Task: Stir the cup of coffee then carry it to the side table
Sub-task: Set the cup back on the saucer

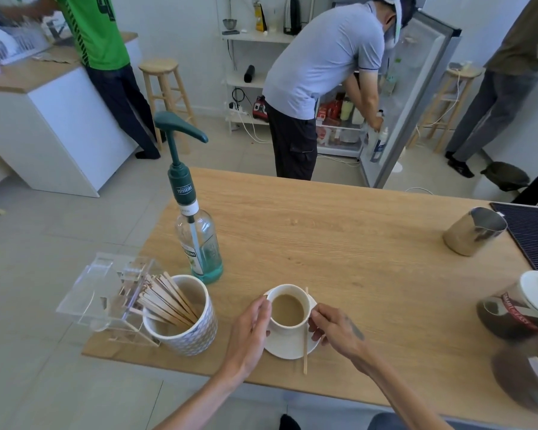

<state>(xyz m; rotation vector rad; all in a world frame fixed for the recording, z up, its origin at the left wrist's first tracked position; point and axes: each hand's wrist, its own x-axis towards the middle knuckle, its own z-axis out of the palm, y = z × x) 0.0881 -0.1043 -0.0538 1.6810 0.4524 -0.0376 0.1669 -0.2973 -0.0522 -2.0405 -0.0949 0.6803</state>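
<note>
The cup of coffee (288,308) sits on its saucer (288,344) near the table (354,243) edge. The left hand (249,330) touches the cup at 9 o'clock, the right hand (333,328) at 3 o'clock, fingers curled around it. A stir stick (305,336) lies across the saucer.

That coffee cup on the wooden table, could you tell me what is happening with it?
A person has both hands at the coffee cup on its saucer: left hand at its left side, right hand at its right. A wooden stir stick lies across the saucer, out of the milky coffee. The cup sits on the wooden table.
</note>
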